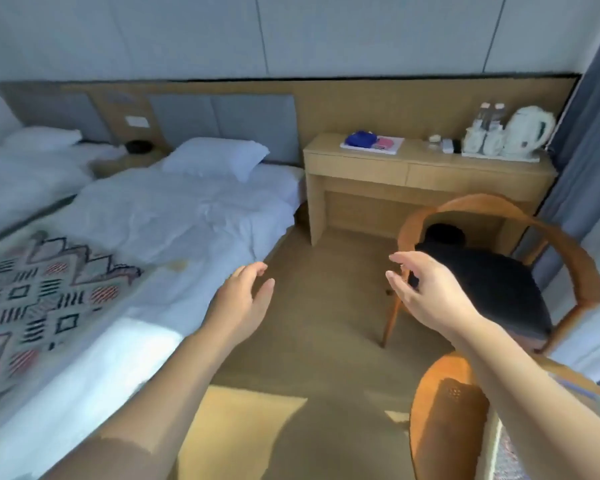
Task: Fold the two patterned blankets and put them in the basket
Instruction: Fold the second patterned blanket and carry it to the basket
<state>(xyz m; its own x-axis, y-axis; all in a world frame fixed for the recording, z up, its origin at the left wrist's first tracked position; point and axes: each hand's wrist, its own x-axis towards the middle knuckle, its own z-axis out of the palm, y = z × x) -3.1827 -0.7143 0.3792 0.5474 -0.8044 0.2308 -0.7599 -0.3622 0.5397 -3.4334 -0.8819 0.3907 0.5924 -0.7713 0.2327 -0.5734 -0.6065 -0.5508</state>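
Observation:
A patterned blanket (39,299) with black, grey and red geometric shapes lies spread flat on the near end of the white bed (174,216), at the left. My left hand (243,299) hovers over the floor just beyond the bed's right edge, fingers apart, holding nothing. My right hand (426,289) is raised in front of the wooden chair, also with fingers apart and nothing in it. A strip of patterned cloth (506,455) shows at the bottom right edge beside the nearer chair; I cannot tell what it is. No basket is in view.
A wooden chair (582,271) with a dark seat stands right of my hands, and another curved wooden chair back (440,420) is at the bottom right. A desk (413,171) with a kettle (529,133) stands against the wall. A second bed (25,168) is at far left.

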